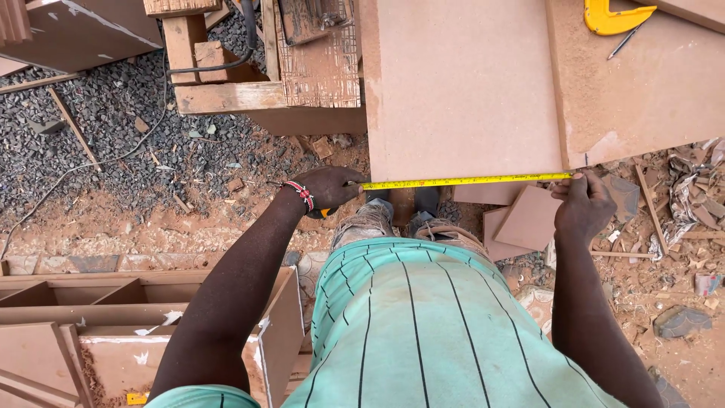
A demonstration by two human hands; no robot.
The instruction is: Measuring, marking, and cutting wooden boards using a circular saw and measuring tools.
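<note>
Mint-green striped fabric of the person's shirt (408, 325) fills the near foreground, with two bare arms extended forward from it. To the near left, open compartments of an unfinished brown fibreboard cabinet (113, 317) are seen lying on the ground.

Further out, the left hand (326, 189), marked by a red beaded wristband (300, 193), is closed around the case of a yellow steel tape measure (464, 180); the case itself is mostly hidden in the palm. The right hand (583, 202) has its grip pinched on the far end of the blade, at the corner of the board. The blade is stretched taut along the near edge of a large flat reddish-brown fibreboard panel (461, 91), which rests on a dust-covered table (642, 91).

Beneath the panel, small offcut squares of board (529, 219) are scattered over sawdust and red earth. Beyond, grey gravel (98, 113), a rough timber frame (242, 83) and a yellow plastic handle (608, 19) on the table are visible.

A false reading is judged possible: should the pinched end slip off the corner, or the blade sag or run askew of the edge, the measure would be wrong. A released blade could also snap back toward the left hand.
</note>
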